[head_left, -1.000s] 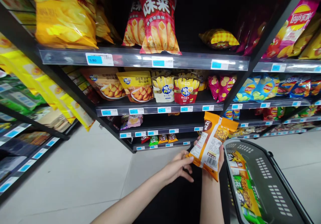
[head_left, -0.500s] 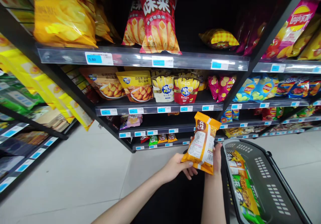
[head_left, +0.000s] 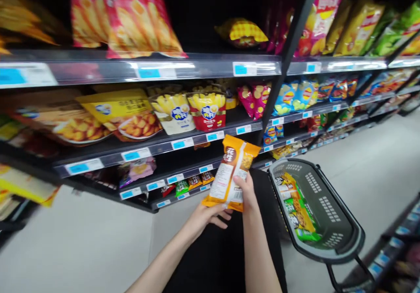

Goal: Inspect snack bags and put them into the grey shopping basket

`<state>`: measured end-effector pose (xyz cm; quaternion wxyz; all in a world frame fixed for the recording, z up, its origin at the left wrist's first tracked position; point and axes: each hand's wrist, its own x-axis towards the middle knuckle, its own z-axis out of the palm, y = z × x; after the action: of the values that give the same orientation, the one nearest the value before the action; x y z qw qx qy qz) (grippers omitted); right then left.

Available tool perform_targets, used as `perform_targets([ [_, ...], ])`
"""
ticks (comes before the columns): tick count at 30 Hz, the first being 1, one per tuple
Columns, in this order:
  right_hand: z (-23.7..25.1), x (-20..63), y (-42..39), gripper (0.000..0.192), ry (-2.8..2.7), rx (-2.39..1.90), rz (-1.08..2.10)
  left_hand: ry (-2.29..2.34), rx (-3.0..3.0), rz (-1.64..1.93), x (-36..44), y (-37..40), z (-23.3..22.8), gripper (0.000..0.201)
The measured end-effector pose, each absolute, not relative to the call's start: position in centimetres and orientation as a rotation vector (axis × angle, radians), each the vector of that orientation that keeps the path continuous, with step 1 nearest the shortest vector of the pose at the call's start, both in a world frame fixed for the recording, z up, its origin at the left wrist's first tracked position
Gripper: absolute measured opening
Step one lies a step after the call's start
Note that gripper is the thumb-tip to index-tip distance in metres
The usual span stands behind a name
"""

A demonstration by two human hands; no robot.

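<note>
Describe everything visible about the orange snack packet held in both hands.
The orange snack packet is a glossy, plastic-looking pouch, sealed and puffed, held roughly upright and tilted slightly right. Its white back panel of fine print faces the camera, with a brown roundel bearing Chinese characters near the top. The left hand grips its lower left corner; the right hand holds its lower right edge, in front of the shelves.

2 hands in frame: left hand point(head_left: 205, 214) and right hand point(head_left: 246, 192), both on 1 orange snack packet point(head_left: 231, 172). 1 grey shopping basket point(head_left: 341, 236) with at least 2 packets point(head_left: 295, 205) inside, exact count unclear as they overlap. Near shelf bay: 4 shelf levels visible. Top level: 2 red chip bags point(head_left: 131, 17), 1 yellow checked bag point(head_left: 243, 32). Second level: 2 fries-print bags point(head_left: 190, 111), 2 pink bags point(head_left: 254, 100). Lowest level: 4 small packets point(head_left: 188, 183). Blue price tags point(head_left: 241, 69): too many and too blurred to count.
</note>
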<state>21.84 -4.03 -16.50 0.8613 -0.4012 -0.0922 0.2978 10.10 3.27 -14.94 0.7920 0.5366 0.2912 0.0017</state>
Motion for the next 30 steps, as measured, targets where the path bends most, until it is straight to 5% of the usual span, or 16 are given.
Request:
perform_targets([
  [15, -16.5, 22.2, -4.6, 0.051, -0.109, -0.575, 0.949, 0.428, 1.814, 0.163, 10.2, 3.1, -13.8, 0.015],
  [22, -18.3, 21.6, -5.2, 0.078, -0.288, -0.360, 1.254, 0.339, 1.837, 0.148, 9.3, 2.9, -14.7, 0.022],
  [25, -18.7, 20.9, -5.0, 0.087, -0.323, -0.327, 1.161, 0.400, 1.772, 0.190, 9.5, 2.2, -15.7, 0.030],
  [30, -15.9, 22.4, -7.1, 0.066, -0.138, -0.514, 0.743, 0.417, 1.458, 0.001, 11.3, 1.2, -15.5, 0.049],
])
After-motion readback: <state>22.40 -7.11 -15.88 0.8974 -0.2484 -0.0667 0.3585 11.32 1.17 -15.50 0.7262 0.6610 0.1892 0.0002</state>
